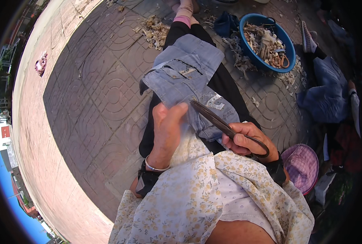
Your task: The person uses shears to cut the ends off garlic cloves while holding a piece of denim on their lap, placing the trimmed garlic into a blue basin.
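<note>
My right hand [248, 140] is wrapped round a pair of dark metal scissors [213, 118]. Their blades look closed together, and the tips point up and left toward my left thumb. My left hand [164, 128] is closed, thumb pressed against the forefinger, over the lower edge of some light blue denim. What it pinches, if anything, is hidden or blurred. That piece of denim [181, 83] lies across my lap and legs, with dark-edged slits, frayed white threads and a silvery sequin patch [214, 101].
A blue basin [288, 49] full of pale scraps stands ahead on the right, with more scraps [154, 30] on the paving. Another person's denim-clad leg [327, 89] is at the right, near a pink checked hat [301, 166]. A small pinkish bundle [41, 64] lies far left.
</note>
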A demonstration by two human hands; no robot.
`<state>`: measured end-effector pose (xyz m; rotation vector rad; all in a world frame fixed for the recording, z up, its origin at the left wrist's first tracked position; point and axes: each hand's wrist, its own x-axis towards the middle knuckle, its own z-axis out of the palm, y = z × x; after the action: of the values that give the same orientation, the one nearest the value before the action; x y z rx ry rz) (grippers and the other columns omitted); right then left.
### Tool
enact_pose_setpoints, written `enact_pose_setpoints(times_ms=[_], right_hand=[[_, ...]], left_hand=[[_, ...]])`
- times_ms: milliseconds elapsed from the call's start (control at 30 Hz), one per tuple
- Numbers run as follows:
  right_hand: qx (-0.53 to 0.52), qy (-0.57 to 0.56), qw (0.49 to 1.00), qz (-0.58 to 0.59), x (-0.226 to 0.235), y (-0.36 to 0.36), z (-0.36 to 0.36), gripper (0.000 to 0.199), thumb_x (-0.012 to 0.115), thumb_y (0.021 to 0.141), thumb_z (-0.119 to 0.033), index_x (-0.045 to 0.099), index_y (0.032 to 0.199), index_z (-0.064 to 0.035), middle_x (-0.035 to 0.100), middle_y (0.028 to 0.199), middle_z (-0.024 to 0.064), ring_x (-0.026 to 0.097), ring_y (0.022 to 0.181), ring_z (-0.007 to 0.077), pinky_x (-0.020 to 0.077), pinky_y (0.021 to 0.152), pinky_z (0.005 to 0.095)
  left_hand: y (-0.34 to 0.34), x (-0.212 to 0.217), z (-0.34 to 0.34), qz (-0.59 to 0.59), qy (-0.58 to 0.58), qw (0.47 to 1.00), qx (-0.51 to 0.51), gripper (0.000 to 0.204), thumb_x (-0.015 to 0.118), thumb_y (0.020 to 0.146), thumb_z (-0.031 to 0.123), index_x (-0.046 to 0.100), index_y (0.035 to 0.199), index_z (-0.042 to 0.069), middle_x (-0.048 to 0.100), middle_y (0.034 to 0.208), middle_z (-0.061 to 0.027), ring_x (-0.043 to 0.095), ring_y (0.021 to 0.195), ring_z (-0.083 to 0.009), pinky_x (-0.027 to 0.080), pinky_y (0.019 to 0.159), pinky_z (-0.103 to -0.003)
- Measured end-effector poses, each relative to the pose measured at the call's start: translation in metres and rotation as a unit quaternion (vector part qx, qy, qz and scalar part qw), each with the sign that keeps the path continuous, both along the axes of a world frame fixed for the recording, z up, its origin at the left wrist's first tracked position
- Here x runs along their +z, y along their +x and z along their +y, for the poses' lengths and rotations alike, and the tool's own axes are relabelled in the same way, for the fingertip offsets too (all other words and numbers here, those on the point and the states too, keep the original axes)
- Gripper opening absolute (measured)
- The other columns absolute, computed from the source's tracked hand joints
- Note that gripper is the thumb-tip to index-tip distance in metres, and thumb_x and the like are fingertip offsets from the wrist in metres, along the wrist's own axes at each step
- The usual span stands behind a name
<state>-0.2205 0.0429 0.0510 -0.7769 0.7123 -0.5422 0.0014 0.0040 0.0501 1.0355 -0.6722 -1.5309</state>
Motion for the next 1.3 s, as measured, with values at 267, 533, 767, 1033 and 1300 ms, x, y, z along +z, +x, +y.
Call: enact_pose_setpoints(times_ms=[267,533,767,1033,1300], right_hand=[[-0.015,-0.032,0.999,-0.003,-0.007,0.005,-0.001,0.036,0.053,0.095,-0.035,0.057,0.096,-0.0001,0.047,0.069,-0.0028,0.035,0.051,0.0002,0.0242,0.043,0.0172],[-0.264,-0.021,0.948,-0.176,-0.012,0.024,-0.036,0.04,0.039,0.098,-0.041,0.05,0.1,-0.0019,0.048,0.085,0.006,0.035,0.048,0.0021,0.0263,0.035,0.0159],[-0.107,-0.081,0.99,-0.033,-0.01,0.022,-0.024,0.045,0.051,0.093,-0.045,0.056,0.097,-0.001,0.048,0.066,0.0009,0.037,0.047,0.0012,0.0256,0.038,0.0174],[-0.003,0.002,0.998,-0.057,-0.005,0.011,-0.009,0.03,0.053,0.095,-0.03,0.056,0.098,-0.0009,0.048,0.073,-0.0013,0.036,0.051,0.0005,0.0257,0.042,0.0167],[0.018,0.002,0.999,-0.041,-0.003,0.011,-0.01,0.029,0.052,0.096,-0.03,0.056,0.098,-0.0013,0.048,0.074,-0.0013,0.037,0.051,0.0004,0.0258,0.042,0.0166]], left_hand=[[0.005,-0.021,0.0,0.062,0.027,0.998,-0.018,0.009,0.054,0.081,-0.001,0.059,0.087,0.004,0.063,0.084,-0.0023,0.06,0.074,-0.0119,0.048,0.07,-0.028],[-0.009,-0.032,0.012,-0.038,0.067,0.989,-0.123,0.023,0.054,0.081,0.001,0.056,0.104,0.001,0.063,0.093,-0.0047,0.06,0.081,-0.0132,0.047,0.072,-0.028],[0.008,-0.01,0.004,0.039,0.003,0.999,-0.005,0.033,0.05,0.085,0.005,0.052,0.116,-0.005,0.063,0.104,-0.0091,0.062,0.088,-0.0154,0.05,0.076,-0.028],[0.009,-0.005,0.003,0.017,-0.016,0.999,0.028,0.022,0.052,0.086,0.008,0.054,0.107,0.001,0.063,0.089,-0.0043,0.055,0.068,-0.0072,0.042,0.061,-0.021],[0.008,-0.003,0.004,0.02,-0.034,0.999,0.019,0.02,0.053,0.086,0.006,0.057,0.105,0.001,0.063,0.088,-0.0025,0.054,0.068,-0.0048,0.041,0.06,-0.02]])
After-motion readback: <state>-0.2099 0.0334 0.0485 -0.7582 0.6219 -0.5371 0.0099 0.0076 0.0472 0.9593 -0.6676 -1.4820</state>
